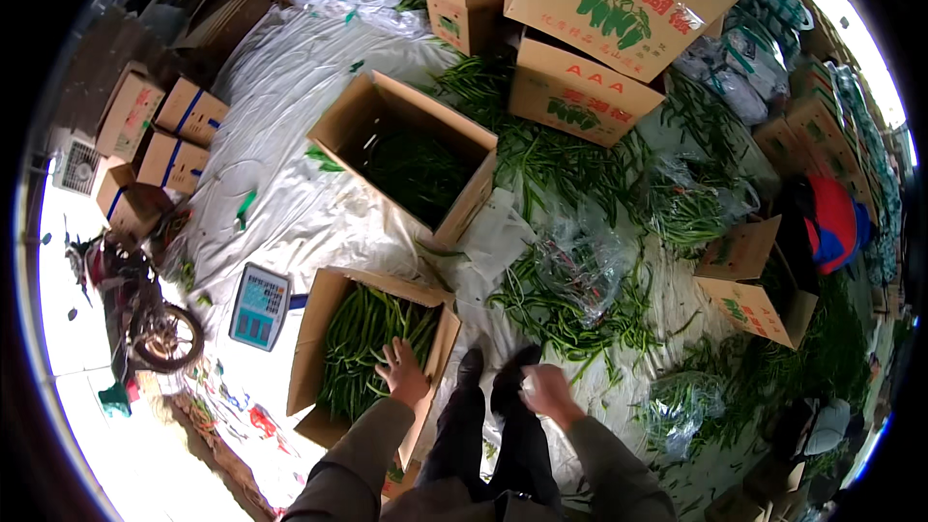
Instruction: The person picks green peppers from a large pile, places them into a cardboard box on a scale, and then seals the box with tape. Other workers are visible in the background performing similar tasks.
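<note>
My left hand [402, 373] lies with fingers spread on the long green peppers [360, 338] that fill an open cardboard box [307, 353] at my left foot. Nothing is gripped in it. To the right, my right hand [548, 391] hangs in front of my right shoe, its fingers curled closed. A small pale patch shows at those fingers, too little to name. Beside the box on its left is a scale [260, 306] with a keypad.
Ahead stands another open box [333, 121] with dark green contents. Printed cartons [590, 87] are stacked at the far right. Loose peppers [556, 324] and clear plastic bags [580, 266] spread over the pale sheet [290, 203]. A motorbike [145, 319] is at left, people at right.
</note>
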`<state>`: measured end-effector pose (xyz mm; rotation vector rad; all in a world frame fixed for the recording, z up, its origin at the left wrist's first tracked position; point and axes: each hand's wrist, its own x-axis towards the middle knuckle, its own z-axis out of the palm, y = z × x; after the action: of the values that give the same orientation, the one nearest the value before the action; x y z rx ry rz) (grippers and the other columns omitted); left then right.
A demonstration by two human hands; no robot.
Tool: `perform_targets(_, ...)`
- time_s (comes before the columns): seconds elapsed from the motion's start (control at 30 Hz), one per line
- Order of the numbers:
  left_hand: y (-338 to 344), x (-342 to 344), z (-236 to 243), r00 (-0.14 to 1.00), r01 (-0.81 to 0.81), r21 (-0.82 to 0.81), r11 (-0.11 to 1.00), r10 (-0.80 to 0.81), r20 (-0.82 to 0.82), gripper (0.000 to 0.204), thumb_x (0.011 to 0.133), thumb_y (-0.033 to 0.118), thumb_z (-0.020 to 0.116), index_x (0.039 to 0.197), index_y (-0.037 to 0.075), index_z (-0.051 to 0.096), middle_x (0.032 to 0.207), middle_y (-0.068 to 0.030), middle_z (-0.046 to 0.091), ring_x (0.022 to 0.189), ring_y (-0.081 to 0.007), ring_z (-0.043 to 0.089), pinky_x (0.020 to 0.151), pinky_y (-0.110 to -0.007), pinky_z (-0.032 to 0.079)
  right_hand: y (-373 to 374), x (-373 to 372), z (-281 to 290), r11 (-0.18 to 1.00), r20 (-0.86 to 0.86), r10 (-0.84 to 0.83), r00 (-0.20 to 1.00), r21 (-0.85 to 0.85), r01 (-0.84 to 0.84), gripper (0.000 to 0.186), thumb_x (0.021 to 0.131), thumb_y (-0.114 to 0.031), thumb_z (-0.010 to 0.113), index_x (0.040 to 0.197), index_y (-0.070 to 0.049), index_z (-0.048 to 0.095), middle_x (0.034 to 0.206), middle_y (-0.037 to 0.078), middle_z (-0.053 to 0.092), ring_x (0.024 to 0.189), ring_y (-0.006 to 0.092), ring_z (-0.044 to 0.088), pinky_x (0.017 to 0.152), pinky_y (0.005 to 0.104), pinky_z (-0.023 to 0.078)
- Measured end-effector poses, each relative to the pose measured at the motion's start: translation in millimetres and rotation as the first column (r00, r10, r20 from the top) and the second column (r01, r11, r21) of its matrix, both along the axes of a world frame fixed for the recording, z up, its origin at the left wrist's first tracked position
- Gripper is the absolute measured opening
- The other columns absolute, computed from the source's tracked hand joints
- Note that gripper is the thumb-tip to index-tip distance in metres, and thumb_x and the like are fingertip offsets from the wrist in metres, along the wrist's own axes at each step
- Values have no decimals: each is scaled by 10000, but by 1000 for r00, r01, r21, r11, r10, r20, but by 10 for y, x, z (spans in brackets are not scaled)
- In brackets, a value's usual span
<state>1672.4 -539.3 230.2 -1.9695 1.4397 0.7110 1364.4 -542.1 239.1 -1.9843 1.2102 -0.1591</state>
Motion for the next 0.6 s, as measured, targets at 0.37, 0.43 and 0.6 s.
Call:
perform_targets(0.37,208,-961,312,809,-143,-639,756,-283,-515,582,861,71,636,1410,-25,469,1510,-250,368,1319,-452,451,1007,-499,475,2648,-2735,-324,240,-511,-843,169,-75,968,520,737,-448,777,1000,-1,739,959,229,734,917,381,703,851,476,548)
perform_targets(0.43,318,-827,247,755,-56,-554,831,-328,-568,541,1033,280,511,1514,65,387,1522,-246,354,1311,-481,429,1008,-571,458,2537,-2189,-331,376,-536,-742,402,164,912,570,756,-487,771,1119,-49,735,1001,198,743,978,392,698,880,476,546)
perform_targets(0.6,35,-1020,-140,670,290,-27,957,-223,-709,160,871,155,567,909,17,640,905,-163,683,832,-380,644,733,-505,496,2026,-954,128,242,-303,-870,388,423,873,581,801,-527,682,1110,-37,728,1137,235,698,1079,385,662,943,472,521)
